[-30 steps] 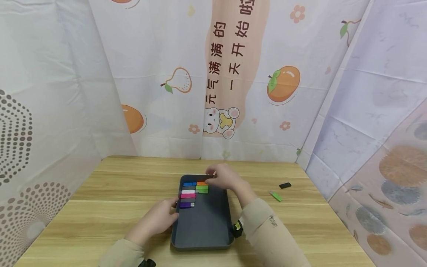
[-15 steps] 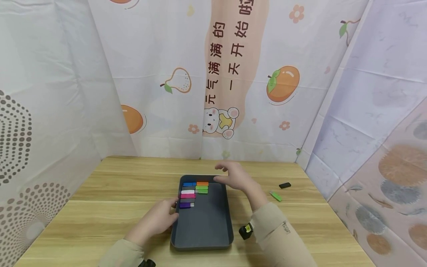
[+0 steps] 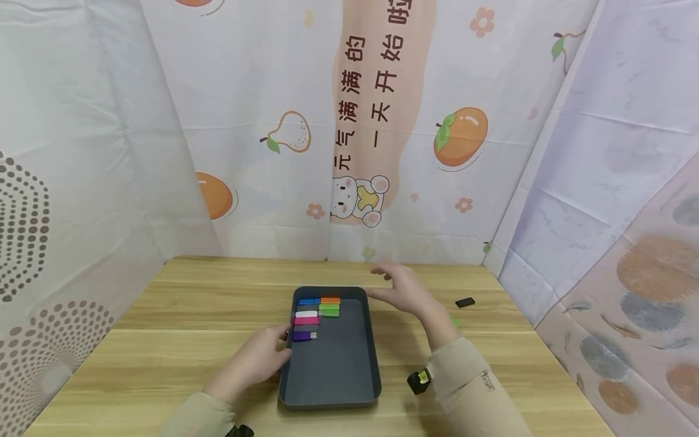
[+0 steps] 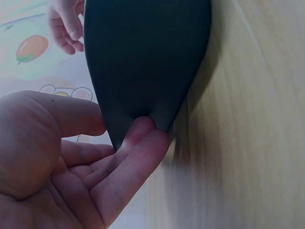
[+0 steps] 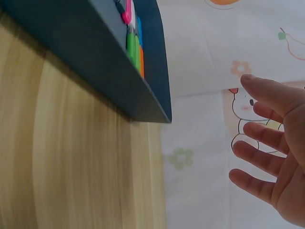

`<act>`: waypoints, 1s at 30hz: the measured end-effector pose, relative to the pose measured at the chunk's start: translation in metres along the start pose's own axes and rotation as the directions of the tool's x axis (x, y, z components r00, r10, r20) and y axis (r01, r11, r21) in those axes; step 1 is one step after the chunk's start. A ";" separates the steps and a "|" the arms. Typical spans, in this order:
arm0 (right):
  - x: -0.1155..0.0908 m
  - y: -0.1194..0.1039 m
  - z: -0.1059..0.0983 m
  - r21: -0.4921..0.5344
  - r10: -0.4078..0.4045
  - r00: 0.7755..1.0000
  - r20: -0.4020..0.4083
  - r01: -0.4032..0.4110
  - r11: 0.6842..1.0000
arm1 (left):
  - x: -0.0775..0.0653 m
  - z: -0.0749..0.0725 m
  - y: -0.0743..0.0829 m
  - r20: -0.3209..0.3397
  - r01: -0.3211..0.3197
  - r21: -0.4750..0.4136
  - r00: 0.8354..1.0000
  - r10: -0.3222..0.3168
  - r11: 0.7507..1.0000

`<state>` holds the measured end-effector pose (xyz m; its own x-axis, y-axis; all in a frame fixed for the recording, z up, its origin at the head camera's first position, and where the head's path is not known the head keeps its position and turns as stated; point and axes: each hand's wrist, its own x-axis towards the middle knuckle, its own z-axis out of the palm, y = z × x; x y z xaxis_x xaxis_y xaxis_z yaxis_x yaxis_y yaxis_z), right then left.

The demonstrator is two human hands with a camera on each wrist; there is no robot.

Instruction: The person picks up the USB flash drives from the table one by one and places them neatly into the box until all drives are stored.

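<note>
In the head view, a dark grey tray (image 3: 330,370) holds several USB flash drives, among them a purple drive (image 3: 303,336) with bare plug, a pink drive (image 3: 307,321), a white drive (image 3: 306,314), a blue drive (image 3: 309,301) and an orange drive (image 3: 330,300). My left hand (image 3: 262,355) holds the tray's left side; in the left wrist view its thumb meets the rim while fingertips (image 4: 155,143) press the outer wall. Off the tray's far right corner, my right hand (image 3: 401,288) hovers with fingers spread and nothing in them, as the right wrist view also shows.
Right of the tray, a black flash drive (image 3: 465,302) lies on the wooden table (image 3: 218,297). A green flash drive (image 3: 455,321) near it is partly hidden behind the right forearm. A printed curtain (image 3: 262,194) hangs along the table's back edge.
My right hand has drawn back rightward from the orange drive, out past the tray's corner, its fingers parting. The left hand stays at the tray's side.
</note>
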<state>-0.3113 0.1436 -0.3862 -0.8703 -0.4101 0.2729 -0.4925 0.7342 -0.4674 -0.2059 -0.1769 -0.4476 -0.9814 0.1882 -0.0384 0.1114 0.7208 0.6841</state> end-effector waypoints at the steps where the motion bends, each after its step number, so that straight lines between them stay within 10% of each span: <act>1: -0.001 0.002 -0.001 -0.005 0.003 1.000 0.001 -0.003 1.000 | 0.000 0.000 0.000 0.000 0.000 -0.001 1.000 0.000 1.000; 30: -0.047 0.059 -0.038 -0.108 0.155 0.988 0.011 -0.153 0.982 | 0.002 0.001 -0.001 0.008 0.015 0.002 1.000 -0.015 1.000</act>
<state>-0.2992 0.2270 -0.3952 -0.9363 -0.2970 0.1874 -0.3493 0.8426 -0.4099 -0.2076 -0.1767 -0.4494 -0.9816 0.1828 -0.0548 0.0970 0.7249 0.6819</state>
